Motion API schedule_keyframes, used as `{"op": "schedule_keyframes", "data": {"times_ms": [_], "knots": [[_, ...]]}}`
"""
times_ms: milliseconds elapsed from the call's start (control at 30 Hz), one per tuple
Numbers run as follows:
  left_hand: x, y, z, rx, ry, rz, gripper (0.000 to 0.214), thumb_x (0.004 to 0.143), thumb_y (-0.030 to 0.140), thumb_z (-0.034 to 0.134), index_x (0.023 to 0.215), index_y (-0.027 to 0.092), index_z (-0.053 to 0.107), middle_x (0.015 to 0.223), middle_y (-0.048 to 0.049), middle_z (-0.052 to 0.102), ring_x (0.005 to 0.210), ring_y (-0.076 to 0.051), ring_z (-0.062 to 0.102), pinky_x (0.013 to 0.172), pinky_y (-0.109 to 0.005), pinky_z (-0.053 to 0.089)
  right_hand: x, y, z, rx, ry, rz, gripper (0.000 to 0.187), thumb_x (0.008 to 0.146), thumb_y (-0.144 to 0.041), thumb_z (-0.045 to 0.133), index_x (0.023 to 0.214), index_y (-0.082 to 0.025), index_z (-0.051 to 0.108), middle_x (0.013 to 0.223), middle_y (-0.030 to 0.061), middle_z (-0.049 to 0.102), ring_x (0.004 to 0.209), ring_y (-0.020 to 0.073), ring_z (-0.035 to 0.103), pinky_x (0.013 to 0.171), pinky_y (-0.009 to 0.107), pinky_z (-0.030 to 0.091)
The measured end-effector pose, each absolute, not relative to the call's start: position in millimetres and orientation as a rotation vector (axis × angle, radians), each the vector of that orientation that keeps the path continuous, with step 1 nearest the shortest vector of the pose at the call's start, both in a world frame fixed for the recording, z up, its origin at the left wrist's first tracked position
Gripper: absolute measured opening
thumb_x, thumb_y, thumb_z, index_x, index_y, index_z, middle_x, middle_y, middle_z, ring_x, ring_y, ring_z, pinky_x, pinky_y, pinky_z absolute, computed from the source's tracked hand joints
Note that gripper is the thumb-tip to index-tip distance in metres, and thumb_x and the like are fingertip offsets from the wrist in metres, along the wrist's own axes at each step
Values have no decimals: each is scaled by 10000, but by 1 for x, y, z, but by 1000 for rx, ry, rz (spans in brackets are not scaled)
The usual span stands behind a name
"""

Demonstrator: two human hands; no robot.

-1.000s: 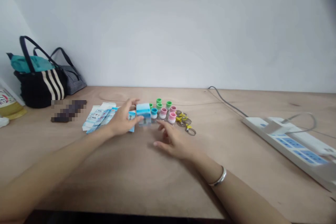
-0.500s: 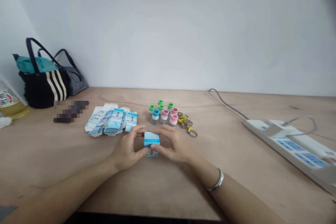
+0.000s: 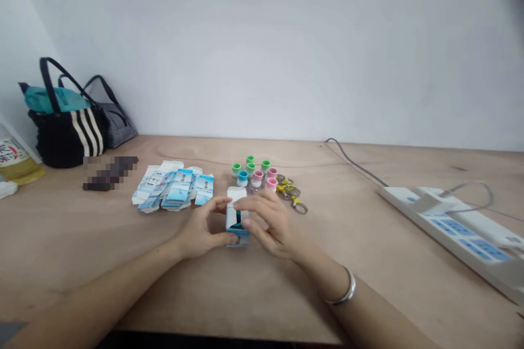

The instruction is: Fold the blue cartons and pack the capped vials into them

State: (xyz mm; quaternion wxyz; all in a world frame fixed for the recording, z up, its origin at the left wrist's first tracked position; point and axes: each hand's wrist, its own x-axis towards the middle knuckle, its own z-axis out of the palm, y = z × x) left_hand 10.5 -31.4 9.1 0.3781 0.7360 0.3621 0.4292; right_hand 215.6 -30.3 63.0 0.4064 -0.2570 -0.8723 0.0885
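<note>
A small blue and white carton (image 3: 236, 221) stands on the wooden table (image 3: 262, 294) between my hands, its white top flap lifted open. My left hand (image 3: 202, 229) grips the carton's left side with thumb and fingers. My right hand (image 3: 268, 223) holds the right side, its fingertips at the raised flap. Just behind lie several flattened blue and white cartons (image 3: 174, 191) in a fanned pile. To their right stand several small vials with green, blue and pink caps (image 3: 254, 173).
Yellow key rings (image 3: 291, 192) lie right of the vials. A white power strip (image 3: 454, 221) with a cable sits at the right. A black striped bag (image 3: 67, 128), a grey bag (image 3: 117, 122) and a bottle (image 3: 14, 161) stand at the far left.
My left hand carried the carton from beside the vials toward me, my right hand joined it, and the top flap has been lifted open since half a second ago.
</note>
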Motion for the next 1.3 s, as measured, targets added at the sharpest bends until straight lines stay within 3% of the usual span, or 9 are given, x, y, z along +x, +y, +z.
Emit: {"op": "schedule_keyframes", "data": {"times_ms": [233,500,767,967,1133,1300], "knots": [[10,-35,10,1950,1003,1084,707,661,259,754,1288,236,427,1156,-68,609,1082,-228,570,970,-402,440,228,-22,66,-739,-2350,71,156,854,-312,561,846,-218,686,741,41,653,743,186,508,732,352,359],[7,-35,10,2021,1087,1107,567,714,366,709,1234,246,516,1195,-63,613,1091,-234,578,940,-391,476,237,-10,57,-644,-2529,434,173,854,-259,554,874,-215,720,710,30,645,671,140,564,662,275,408],[7,-38,15,2193,1130,1034,345,741,407,670,1051,258,660,1130,-41,667,1036,-221,618,945,-380,476,223,-9,36,-607,-2483,600,246,841,-357,559,710,-194,688,578,4,580,586,123,527,583,239,412],[10,-39,15,2146,1138,1035,340,750,422,656,1051,264,673,1115,-31,678,997,-213,641,899,-352,503,235,-6,45,-624,-2468,694,228,794,-274,584,590,-173,597,539,-21,508,538,102,471,518,219,365],[1,-36,14,2081,1241,1014,349,722,444,675,1031,281,683,1078,-18,693,957,-221,652,877,-361,510,252,0,53,-711,-2354,616,138,756,-220,580,625,-174,569,611,-6,537,593,118,483,572,247,394],[-4,-36,20,2164,1226,995,364,688,437,702,1013,276,681,1063,-27,691,971,-233,639,888,-380,496,261,11,57,-820,-2040,473,144,791,-281,576,686,-188,544,767,35,531,687,146,494,608,278,438]]}}
